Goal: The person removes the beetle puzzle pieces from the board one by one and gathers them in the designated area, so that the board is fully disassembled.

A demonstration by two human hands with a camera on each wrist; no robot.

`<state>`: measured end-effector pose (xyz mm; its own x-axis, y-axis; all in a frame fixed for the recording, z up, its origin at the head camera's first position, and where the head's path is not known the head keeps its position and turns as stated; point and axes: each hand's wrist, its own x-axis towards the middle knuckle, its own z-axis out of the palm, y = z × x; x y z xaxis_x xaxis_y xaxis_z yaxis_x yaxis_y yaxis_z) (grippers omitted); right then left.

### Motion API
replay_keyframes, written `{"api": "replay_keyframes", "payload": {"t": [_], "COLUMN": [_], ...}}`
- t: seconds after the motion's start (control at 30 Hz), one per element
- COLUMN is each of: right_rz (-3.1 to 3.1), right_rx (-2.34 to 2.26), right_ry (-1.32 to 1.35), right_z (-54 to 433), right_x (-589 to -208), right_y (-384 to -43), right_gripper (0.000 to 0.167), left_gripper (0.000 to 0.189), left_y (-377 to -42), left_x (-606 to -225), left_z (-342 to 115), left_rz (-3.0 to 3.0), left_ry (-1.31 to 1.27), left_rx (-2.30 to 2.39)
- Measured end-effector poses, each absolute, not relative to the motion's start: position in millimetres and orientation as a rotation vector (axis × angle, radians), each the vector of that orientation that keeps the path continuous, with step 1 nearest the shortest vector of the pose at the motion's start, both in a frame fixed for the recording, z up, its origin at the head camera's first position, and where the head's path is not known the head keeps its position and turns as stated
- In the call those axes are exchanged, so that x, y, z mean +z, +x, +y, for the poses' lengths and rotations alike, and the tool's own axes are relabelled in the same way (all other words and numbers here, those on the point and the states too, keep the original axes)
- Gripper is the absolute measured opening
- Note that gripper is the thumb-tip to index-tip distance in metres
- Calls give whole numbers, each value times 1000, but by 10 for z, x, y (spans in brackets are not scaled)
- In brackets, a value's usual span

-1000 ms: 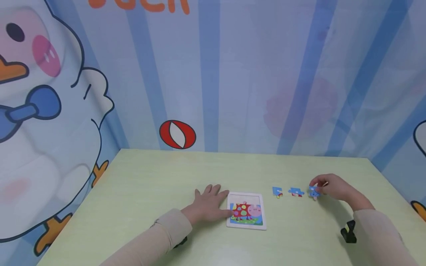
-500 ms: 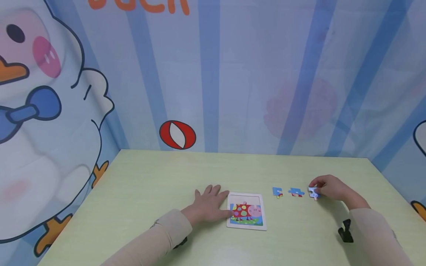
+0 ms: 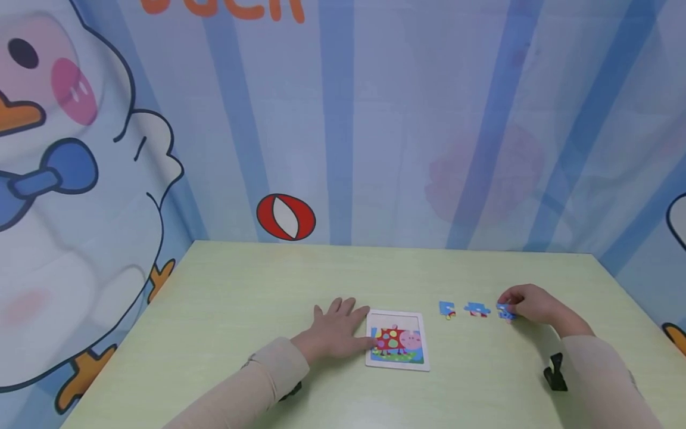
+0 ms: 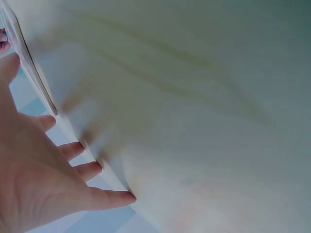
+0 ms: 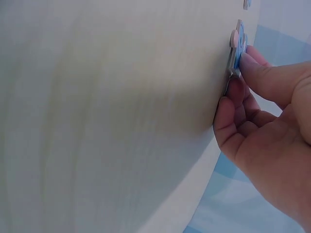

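Observation:
My left hand (image 3: 333,335) lies spread on the table at the left of a white-rimmed puzzle tray (image 3: 426,348), its thumb over the tray's left rim. Inside the tray, the lower picture shows a pink pig face (image 3: 410,339) and a red spotted body; its upper strip is bare and pale. To the right, my right hand (image 3: 538,307) pinches a blue puzzle piece (image 3: 505,311) between thumb and fingers, at table height. In the right wrist view, the piece (image 5: 237,51) stands close to the tabletop under the thumb. Its far side is hidden by the fingers.
Two loose blue puzzle pieces, a left one (image 3: 446,308) and a middle one (image 3: 476,309), lie in a row between the tray and the right hand. The pale table (image 3: 257,286) meets a printed blue-striped curtain (image 3: 386,119) at its back edge.
The right wrist has come slightly left while the pinched piece tipped, catching the light half a second ago, then turned darker blue again. My left hand and the tray have hardly moved.

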<state>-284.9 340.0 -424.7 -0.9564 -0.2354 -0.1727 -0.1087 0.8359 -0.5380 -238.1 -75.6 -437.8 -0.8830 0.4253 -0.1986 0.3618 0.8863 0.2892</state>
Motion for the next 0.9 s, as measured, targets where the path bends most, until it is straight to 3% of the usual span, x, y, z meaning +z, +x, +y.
{"api": "replay_keyframes", "payload": {"t": [0.4, 0.9], "right_rz": [2791, 2789], "right_rx": [-793, -800], "right_ry": [-263, -271], "right_z": [3387, 3406], "right_x": [-4259, -4225], "right_y": [-2846, -2824], "right_gripper": [17, 18], "left_gripper": [93, 94], "left_y": [-2340, -2335], "left_x": [-4364, -4336], "left_z": [-782, -772], "left_rz": [2759, 2755], "left_ry": [627, 635], "left_rx": [366, 351]}}
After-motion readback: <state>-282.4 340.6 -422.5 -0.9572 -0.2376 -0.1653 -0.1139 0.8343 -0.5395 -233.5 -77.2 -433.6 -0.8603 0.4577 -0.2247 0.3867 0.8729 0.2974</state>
